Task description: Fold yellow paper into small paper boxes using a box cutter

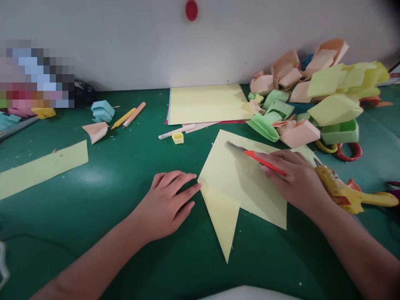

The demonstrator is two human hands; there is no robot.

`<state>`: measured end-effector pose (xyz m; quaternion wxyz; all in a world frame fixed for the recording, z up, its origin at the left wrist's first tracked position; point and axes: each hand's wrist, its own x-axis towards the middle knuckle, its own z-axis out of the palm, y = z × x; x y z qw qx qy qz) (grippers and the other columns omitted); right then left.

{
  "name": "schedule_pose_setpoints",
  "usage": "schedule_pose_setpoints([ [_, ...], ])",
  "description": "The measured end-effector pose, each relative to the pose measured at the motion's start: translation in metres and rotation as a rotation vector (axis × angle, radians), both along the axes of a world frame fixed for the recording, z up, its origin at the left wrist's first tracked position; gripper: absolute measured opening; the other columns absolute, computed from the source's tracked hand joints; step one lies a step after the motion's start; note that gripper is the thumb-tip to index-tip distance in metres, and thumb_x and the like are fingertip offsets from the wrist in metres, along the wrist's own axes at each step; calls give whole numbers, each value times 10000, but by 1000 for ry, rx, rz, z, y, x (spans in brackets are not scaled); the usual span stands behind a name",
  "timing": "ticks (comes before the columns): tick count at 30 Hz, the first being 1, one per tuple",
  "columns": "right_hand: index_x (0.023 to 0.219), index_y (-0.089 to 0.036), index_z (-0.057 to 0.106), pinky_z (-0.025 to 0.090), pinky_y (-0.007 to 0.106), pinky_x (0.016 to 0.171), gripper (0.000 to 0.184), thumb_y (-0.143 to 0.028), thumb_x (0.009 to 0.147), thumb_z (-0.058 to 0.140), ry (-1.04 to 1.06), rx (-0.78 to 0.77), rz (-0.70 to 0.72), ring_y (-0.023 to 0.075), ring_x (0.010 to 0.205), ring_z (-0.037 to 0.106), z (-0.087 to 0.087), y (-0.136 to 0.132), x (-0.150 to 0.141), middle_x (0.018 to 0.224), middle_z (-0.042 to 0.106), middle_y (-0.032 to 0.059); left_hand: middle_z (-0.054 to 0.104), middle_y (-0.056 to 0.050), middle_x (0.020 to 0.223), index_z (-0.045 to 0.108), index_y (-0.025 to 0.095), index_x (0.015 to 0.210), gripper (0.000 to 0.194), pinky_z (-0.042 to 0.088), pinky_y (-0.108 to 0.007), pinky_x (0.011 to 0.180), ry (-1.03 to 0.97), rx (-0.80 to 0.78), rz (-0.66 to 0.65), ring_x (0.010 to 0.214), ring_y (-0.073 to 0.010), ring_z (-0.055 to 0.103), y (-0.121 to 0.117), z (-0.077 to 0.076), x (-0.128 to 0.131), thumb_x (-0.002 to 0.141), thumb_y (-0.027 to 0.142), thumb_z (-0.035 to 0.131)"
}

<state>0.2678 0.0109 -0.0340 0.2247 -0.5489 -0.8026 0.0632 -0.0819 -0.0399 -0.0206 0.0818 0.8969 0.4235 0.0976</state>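
My right hand (pixel 289 177) is closed around a utility knife (pixel 264 161) with an orange ribbed handle, its grey blade pointing to the upper left. Under the knife lies a sheet of pale yellow paper (pixel 256 191) on the green table. One corner of the sheet makes a folded triangular flap (pixel 221 216) that points toward me. My left hand (pixel 171 204) rests palm down with its fingers apart, the fingertips at the sheet's left corner. Whether those fingers press on the paper, I cannot tell.
Folded paper boxes (pixel 293 104) are heaped at the back right. Near my right wrist lies a yellow glue gun (pixel 340 191). Stacked coloured sheets (pixel 209 104) lie against the white wall. Two pens (pixel 134 114) and a yellow-green strip (pixel 46 168) are to the left.
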Motion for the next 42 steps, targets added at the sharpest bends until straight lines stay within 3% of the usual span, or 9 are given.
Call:
schedule_pose_setpoints([
  [5, 1343, -314, 653, 443, 586, 916, 420, -387, 946, 534, -205, 66, 1, 410, 1130, 525, 11, -14, -16, 1271, 608, 125, 554, -91, 1432, 617, 259, 1344, 392, 398, -546, 1042, -23, -87, 33, 1307, -324, 460, 4, 3, -1, 976, 244, 483],
  [11, 1312, -328, 654, 376, 530, 966, 360, -357, 968, 555, -147, 17, 436, 331, 1136, 508, 25, -49, -69, 1344, 586, 94, 483, -74, 1505, 669, 302, 1294, 419, 401, -580, 1034, -49, -109, 74, 1346, -343, 402, 7, 7, -1, 934, 173, 499],
  [16, 1248, -271, 685, 340, 474, 895, 317, -292, 1000, 487, -207, 39, 526, 272, 968, 506, 21, -56, -95, 1175, 675, 81, 487, -53, 1510, 711, 348, 1240, 429, 399, -587, 1019, -15, -37, 104, 1377, -352, 389, 9, 7, 0, 929, 142, 499],
  [19, 1168, -211, 707, 328, 452, 883, 286, -218, 977, 495, -231, 22, 584, 237, 877, 483, 22, -57, -98, 1027, 700, 59, 487, -62, 1512, 723, 374, 1224, 451, 385, -606, 1017, 43, 24, 108, 1401, -365, 375, 9, 8, 1, 928, 131, 485],
  [25, 845, -208, 723, 331, 444, 873, 201, -190, 934, 544, -196, -57, 700, 207, 810, 469, 22, -85, -92, 995, 718, 30, 490, -63, 1515, 732, 415, 1202, 492, 345, -634, 1042, 88, 61, 137, 1435, -383, 357, 9, 7, 2, 922, 115, 462],
  [31, 955, -244, 748, 356, 396, 882, 190, -209, 970, 562, -75, -146, 606, 180, 821, 515, 21, -118, -81, 998, 737, -17, 477, -54, 1530, 733, 424, 1198, 483, 344, -628, 1034, 96, 77, 143, 1444, -393, 346, 9, 6, 1, 923, 123, 474],
  [38, 1101, -252, 741, 378, 375, 908, 260, -266, 1022, 494, -71, -203, 592, 178, 832, 548, 27, -119, -77, 962, 746, 12, 579, -94, 1435, 741, 275, 1167, 382, 349, -554, 962, 87, 245, 20, 1341, -359, 451, 3, 7, 5, 936, 127, 475],
  [42, 1166, -253, 711, 368, 389, 909, 278, -281, 1025, 474, -84, -237, 580, 195, 845, 543, 27, -115, -77, 950, 745, 16, 644, -44, 1295, 725, 322, 1146, 331, 337, -465, 909, 6, 160, -266, 1155, -275, 521, -13, 10, 15, 910, 165, 552],
])
